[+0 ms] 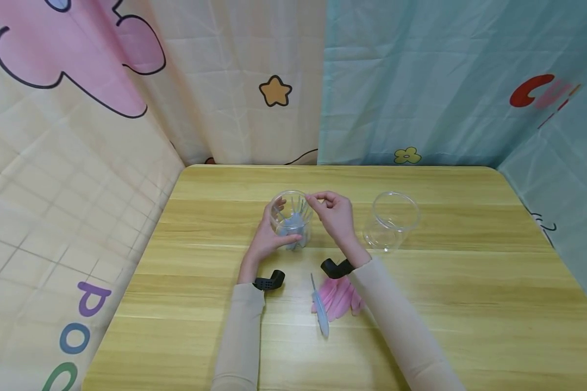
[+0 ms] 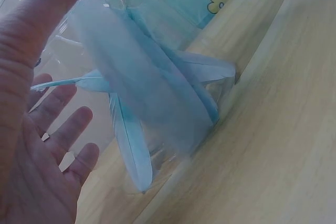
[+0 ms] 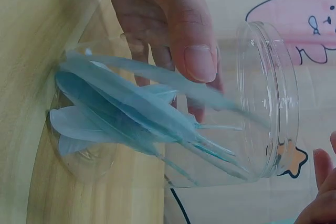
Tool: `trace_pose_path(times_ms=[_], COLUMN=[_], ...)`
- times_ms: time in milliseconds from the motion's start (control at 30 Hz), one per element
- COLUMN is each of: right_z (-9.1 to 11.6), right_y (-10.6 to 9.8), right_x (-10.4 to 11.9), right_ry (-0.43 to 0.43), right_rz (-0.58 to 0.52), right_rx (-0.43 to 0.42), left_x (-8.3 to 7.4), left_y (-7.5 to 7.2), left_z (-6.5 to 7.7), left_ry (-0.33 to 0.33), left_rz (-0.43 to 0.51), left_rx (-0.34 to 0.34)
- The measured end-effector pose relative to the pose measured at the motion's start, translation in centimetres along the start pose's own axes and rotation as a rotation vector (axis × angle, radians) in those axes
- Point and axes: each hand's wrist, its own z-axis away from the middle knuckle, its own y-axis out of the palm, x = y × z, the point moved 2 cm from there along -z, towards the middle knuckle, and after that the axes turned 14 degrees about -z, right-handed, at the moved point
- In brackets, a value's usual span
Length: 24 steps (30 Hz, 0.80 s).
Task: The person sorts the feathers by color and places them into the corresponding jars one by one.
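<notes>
My left hand (image 1: pixel 271 233) holds a clear plastic jar (image 1: pixel 293 224), thumb across the near side and fingers round the far side. Several light blue feathers (image 3: pixel 121 98) stand inside it, quills toward the open mouth. In the left wrist view, the feathers (image 2: pixel 142 77) show blurred through the wall, with the fingers (image 2: pixel 73 129) spread behind. My right hand (image 1: pixel 333 214) is at the jar's right rim, its fingers bent and thumb near the index finger. At the edge of the right wrist view, its fingertips (image 3: pixel 321 166) lie just beyond the rim, with no feather visible between them.
One light blue feather (image 1: pixel 320 315) lies on the wooden table (image 1: pixel 176 326), beside several pink feathers (image 1: pixel 339 297) partly under the right forearm. A second clear jar (image 1: pixel 391 222) stands to the right. Printed curtains (image 1: pixel 396 81) hang behind the table and along both sides.
</notes>
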Motion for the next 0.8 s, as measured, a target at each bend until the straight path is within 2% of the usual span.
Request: trace_pose_path(times_ms=[233, 367, 467, 567, 700, 800], right_z=[0.2, 0.7, 1.3, 1.9, 2.6, 3.1], right_y=[-1.0, -1.7, -2.1, -2.3, -2.4, -2.4], right_x=[-0.8, -0.7, -0.5, -0.3, -0.3, -0.5], right_ry=[0.003, 0.055, 0.122, 0.171, 0.192, 0.205], right_rz=[0.041, 0.074, 0.174, 0.323, 0.466, 0.525], right_rx=[-0.006, 0.036, 0.128, 0.274, 0.445, 0.517], left_x=[0.1, 0.1, 0.1, 0.1, 0.2, 0.2], left_y=[0.0, 0.0, 0.0, 0.0, 0.0, 0.1], left_z=[0.1, 0.1, 0.0, 0.0, 0.0, 0.0], left_ry=[-0.006, -0.011, -0.001, 0.009, 0.005, 0.002], left_rz=[0.003, -0.002, 0.007, 0.010, 0.000, -0.003], left_rx=[0.001, 0.001, -0.001, -0.007, -0.009, -0.004])
